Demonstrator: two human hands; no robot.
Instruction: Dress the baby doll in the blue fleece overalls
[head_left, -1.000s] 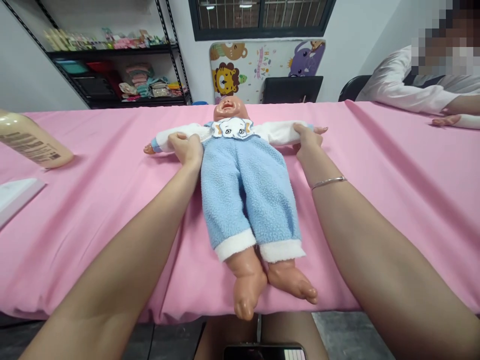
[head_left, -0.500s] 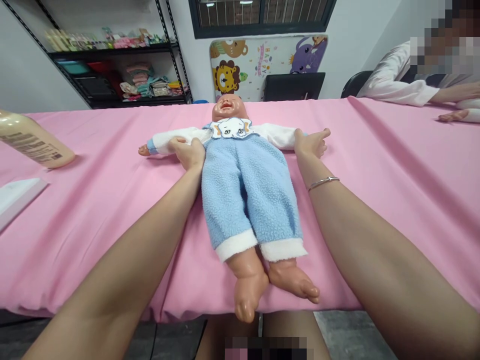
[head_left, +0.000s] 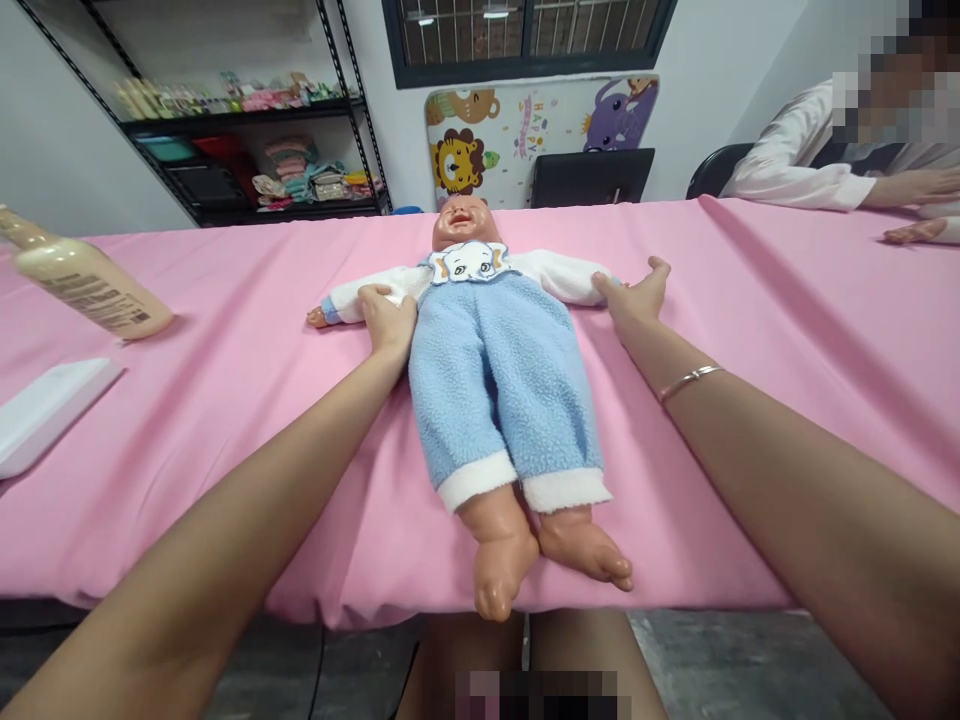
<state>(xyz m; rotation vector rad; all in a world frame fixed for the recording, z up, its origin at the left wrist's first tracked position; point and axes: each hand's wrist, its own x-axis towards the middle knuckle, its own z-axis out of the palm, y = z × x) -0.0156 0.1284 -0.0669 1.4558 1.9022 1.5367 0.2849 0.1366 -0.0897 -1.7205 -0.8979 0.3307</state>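
A baby doll (head_left: 495,380) in a blue fleece suit with white sleeves lies on its back on the pink table cover (head_left: 225,400), feet hanging over the near edge. My left hand (head_left: 386,318) is closed on the doll's white sleeve near the shoulder. My right hand (head_left: 636,295) rests over the end of the doll's other arm, fingers spread and thumb lifted. A thin bracelet circles my right wrist.
A beige lotion bottle (head_left: 86,285) lies at the far left, with a white flat pack (head_left: 45,410) nearer. Another person in a white sleeve (head_left: 795,170) rests hands on the table's far right. A black shelf rack (head_left: 247,150) and a cartoon mat (head_left: 525,125) stand behind.
My right hand let go of the doll's sleeve and opened, fingers spreading. The view shifted slightly left. My left hand stays on the other sleeve.
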